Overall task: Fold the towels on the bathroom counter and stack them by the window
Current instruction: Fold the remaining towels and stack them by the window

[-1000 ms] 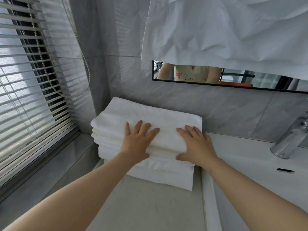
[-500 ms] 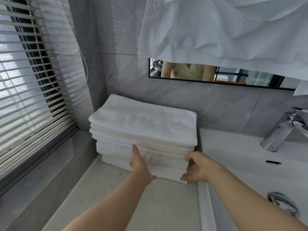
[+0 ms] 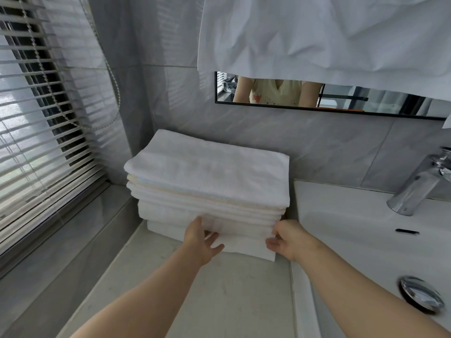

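Slatted window blinds (image 3: 36, 123) fill the left edge of the frame. Just right of them, in the corner where the bench (image 3: 219, 303) meets the tiled wall, stands the stack of towels (image 3: 207, 181). It is folded and several layers deep, and its long axis runs left to right across the frame, along the back wall. The bottom towel (image 3: 246, 251) juts out a little further toward the lower right than the layers above it. The left hand (image 3: 200, 242) rests against the stack's front face near its middle; its fingers (image 3: 216, 236) are loosely apart and seem to press the cloth, not grip it. The right hand (image 3: 285, 240) sits at the front right corner, its fingers (image 3: 272, 241) bent in against the lower folds; I cannot tell whether they pinch a layer. The stack lies directly above both hands in the frame, touching each, so neither is nearer. Folding looks finished, and what remains is probably squaring that front edge by pushing away toward the wall. Further right are the white basin (image 3: 353, 215) and the chrome tap (image 3: 415, 189).
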Demonstrator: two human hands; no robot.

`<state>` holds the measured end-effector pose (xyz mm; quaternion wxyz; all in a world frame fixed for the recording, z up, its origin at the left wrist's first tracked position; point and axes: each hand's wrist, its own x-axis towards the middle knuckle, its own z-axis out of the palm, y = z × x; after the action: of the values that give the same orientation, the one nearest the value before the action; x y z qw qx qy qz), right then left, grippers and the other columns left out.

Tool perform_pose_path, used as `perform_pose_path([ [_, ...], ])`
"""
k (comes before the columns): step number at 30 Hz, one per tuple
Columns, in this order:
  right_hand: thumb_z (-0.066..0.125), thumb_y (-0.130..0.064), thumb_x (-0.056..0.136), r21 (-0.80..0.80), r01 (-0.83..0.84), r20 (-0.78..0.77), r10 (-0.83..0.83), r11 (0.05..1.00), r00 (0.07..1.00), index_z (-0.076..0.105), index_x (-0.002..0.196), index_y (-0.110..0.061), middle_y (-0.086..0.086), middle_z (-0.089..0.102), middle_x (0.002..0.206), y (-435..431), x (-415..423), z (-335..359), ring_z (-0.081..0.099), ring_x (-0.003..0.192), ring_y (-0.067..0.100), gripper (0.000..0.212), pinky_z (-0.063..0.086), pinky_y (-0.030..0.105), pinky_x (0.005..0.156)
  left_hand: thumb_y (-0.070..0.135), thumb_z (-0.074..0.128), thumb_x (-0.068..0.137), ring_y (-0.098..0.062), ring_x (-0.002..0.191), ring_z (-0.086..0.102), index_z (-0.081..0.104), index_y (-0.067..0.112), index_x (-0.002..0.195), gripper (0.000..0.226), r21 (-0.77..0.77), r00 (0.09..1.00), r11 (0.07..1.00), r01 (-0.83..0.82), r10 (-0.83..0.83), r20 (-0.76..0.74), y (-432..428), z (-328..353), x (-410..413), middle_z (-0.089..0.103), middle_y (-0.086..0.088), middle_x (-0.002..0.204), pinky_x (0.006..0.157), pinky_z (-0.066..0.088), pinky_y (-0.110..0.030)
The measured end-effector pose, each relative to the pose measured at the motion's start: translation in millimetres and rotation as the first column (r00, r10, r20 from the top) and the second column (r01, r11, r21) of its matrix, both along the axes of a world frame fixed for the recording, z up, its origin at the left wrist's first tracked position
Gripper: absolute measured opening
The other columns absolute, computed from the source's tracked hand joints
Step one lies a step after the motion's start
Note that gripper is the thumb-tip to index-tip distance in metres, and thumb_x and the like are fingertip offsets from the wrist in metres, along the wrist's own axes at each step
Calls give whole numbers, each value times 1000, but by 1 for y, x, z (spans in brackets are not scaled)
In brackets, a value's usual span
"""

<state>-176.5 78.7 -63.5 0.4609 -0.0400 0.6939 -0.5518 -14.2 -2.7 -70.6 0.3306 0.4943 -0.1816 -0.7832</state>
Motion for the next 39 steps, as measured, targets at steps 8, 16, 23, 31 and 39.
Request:
perform_pose_path([
  [8,30,4,94,-29,200,214,-190,979,958,51,115,2,18,48,84,-4,4,-23,55,84,34,29,48,40,85,1,30,97,-29,94,57,52,2,86,25,-9,999,1000,17,-16,32,-14,-19,9,56,-13,87,99,38,-47],
  [16,54,-34,91,-239,236,263,-171,942,950,64,84,-16,6,64,89,-17,-3,-23,59,79,22,22,54,36,77,25,54,91,-32,84,54,47,9,107,24,8,968,981,-192,190,-164,-43,-8,28,53,-14,96,100,43,-48],
  [23,62,-25,89,-230,78,197,-32,970,980,68,98,-9,14,68,102,-26,-15,-23,64,85,28,19,57,38,66,26,63,89,-32,119,50,46,12,130,46,-79,971,968,-238,236,-43,-66,-8,34,52,-13,127,99,45,-47],
  [31,62,-30,91,-86,-104,87,112,991,990,64,101,-7,14,65,102,-35,-20,-22,61,84,26,25,55,34,68,30,65,87,-32,122,49,45,12,133,53,-83,977,973,-213,211,-35,-75,-16,33,49,-13,135,102,43,-49],
  [39,46,-13,99,-156,-88,119,108,984,987,60,102,-2,13,56,79,-43,-22,-21,56,62,24,18,49,24,38,32,66,86,-32,121,49,45,15,134,55,-76,967,964,-253,250,-51,-81,-23,30,49,-11,135,99,45,-49],
])
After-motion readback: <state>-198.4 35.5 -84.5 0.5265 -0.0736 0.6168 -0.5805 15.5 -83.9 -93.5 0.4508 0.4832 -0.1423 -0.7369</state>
